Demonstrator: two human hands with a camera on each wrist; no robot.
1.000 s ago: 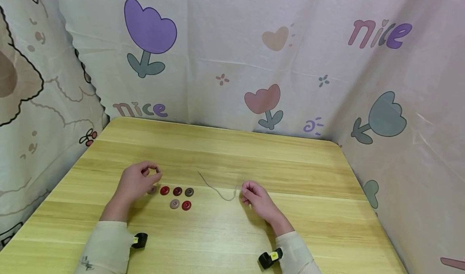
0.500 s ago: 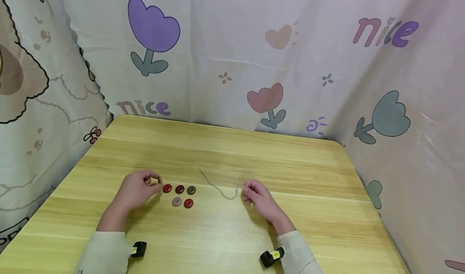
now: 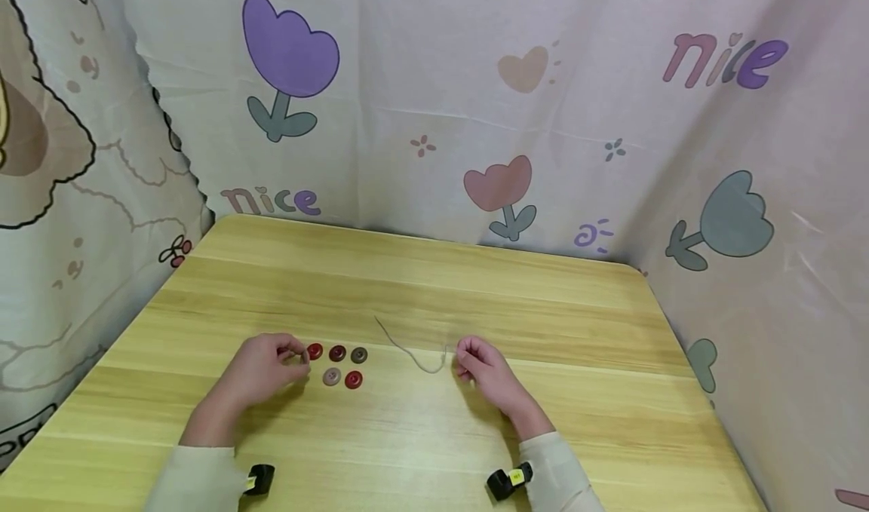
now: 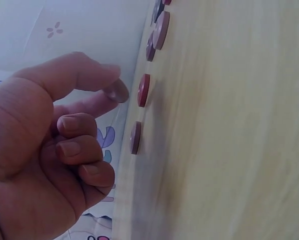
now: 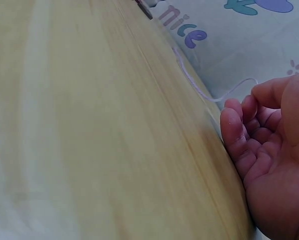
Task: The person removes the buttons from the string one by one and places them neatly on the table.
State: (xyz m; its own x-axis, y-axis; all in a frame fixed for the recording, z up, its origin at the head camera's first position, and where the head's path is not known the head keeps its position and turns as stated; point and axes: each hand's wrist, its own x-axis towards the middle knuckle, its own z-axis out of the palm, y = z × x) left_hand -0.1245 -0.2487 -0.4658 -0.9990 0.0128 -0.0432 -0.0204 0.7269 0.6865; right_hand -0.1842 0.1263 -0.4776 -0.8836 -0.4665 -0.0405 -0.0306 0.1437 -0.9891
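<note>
My left hand (image 3: 266, 369) pinches a small brownish button (image 4: 118, 92) between thumb and index finger, just above the table. The other fingers are curled in. By its fingertips lies a red button (image 3: 315, 351), in a row with a dark red button (image 3: 337, 354) and a grey-brown button (image 3: 359, 355). Nearer me are a pinkish button (image 3: 331, 377) and another red button (image 3: 354, 380). A mauve button (image 4: 135, 137) shows in the left wrist view; the hand hides it from the head view. My right hand (image 3: 483, 366) pinches one end of a thin string (image 5: 192, 80), whose rest trails leftward over the table.
The wooden table (image 3: 421, 278) reaches back to a printed curtain (image 3: 407, 82), which also hangs along both sides. A black wrist device (image 3: 261, 480) sits by the left sleeve, and another black device (image 3: 502, 485) by the right sleeve.
My left hand has moved toward me and slightly right. The button that showed beside it at the row's left end is now covered in the head view. The right hand stays put.
</note>
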